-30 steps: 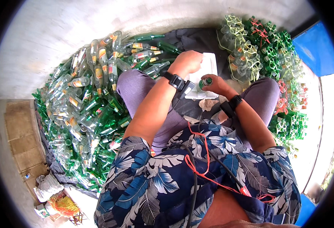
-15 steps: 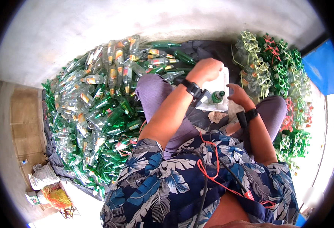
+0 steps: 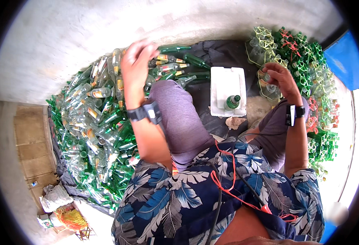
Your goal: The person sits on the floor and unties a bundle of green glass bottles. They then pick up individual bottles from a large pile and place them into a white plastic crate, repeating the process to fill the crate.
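My left hand [image 3: 136,63] is raised over the far part of a big heap of glass bottles [image 3: 102,122], slightly blurred, with thumb and fingers apart and nothing visible in it. Out to the right, my right hand [image 3: 284,81] hovers by clear bottles bundled with yellow-green string [image 3: 265,45]. Its fingers are loosely curved and apart; no held thing shows. Between my knees lies a white foam tray [image 3: 228,79], and one green bottle [image 3: 233,102] stands upright on its near part.
More bundles of green bottles [image 3: 306,73] tied with string stand along the right, beside a blue panel [image 3: 344,61]. Loose green bottles [image 3: 195,61] lie on the dark sheet [image 3: 216,51] near the wall. Cardboard [image 3: 34,143] and tangled yellow-orange string [image 3: 71,218] are at the left.
My left hand has swung from above the foam tray leftward to the heap. My right hand has moved away from the tray, right and farther out. The green bottle stays on the tray.
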`<state>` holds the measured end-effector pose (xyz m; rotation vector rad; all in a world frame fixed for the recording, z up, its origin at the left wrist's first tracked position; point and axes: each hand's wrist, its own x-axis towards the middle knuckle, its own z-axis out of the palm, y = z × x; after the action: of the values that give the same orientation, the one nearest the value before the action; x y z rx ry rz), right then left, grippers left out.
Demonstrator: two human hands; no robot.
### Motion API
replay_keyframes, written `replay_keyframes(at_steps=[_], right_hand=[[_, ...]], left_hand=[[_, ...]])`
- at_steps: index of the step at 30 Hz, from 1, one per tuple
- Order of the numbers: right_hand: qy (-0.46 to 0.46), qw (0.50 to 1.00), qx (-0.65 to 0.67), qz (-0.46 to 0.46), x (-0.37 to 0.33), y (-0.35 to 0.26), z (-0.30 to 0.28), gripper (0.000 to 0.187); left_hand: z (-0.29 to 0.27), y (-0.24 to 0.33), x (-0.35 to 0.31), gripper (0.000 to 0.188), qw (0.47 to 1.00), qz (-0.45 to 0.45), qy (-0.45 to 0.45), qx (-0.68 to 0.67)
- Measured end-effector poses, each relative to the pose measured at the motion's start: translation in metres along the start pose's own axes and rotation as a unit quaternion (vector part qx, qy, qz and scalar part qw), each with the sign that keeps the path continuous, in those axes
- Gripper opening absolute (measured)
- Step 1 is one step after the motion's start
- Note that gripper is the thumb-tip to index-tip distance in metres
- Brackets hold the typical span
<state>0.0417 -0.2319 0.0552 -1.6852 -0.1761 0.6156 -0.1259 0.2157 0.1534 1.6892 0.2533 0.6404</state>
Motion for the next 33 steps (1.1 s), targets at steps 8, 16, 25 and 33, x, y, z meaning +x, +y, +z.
replay_keyframes(at_steps=[8,16,25,33], right_hand=[[0.093,0.993,-0.073,0.003,0.032,0.037,-0.014,0.036],[0.083,0.994,-0.030,0.065,0.028,0.035,-0.015,0.028],[0.074,0.992,-0.019,0.100,0.045,0.058,-0.022,0.030],[0.072,0.987,-0.092,0.111,0.058,0.067,-0.011,0.030]], left_hand=[[-0.160,-0.284,-0.153,0.026,0.903,-0.338,-0.042,0.261],[-0.104,-0.392,-0.234,0.019,0.872,-0.368,-0.090,0.308],[-0.072,-0.402,-0.165,0.036,0.837,-0.353,0.042,0.417],[-0.057,-0.412,-0.119,0.040,0.849,-0.239,-0.077,0.465]])
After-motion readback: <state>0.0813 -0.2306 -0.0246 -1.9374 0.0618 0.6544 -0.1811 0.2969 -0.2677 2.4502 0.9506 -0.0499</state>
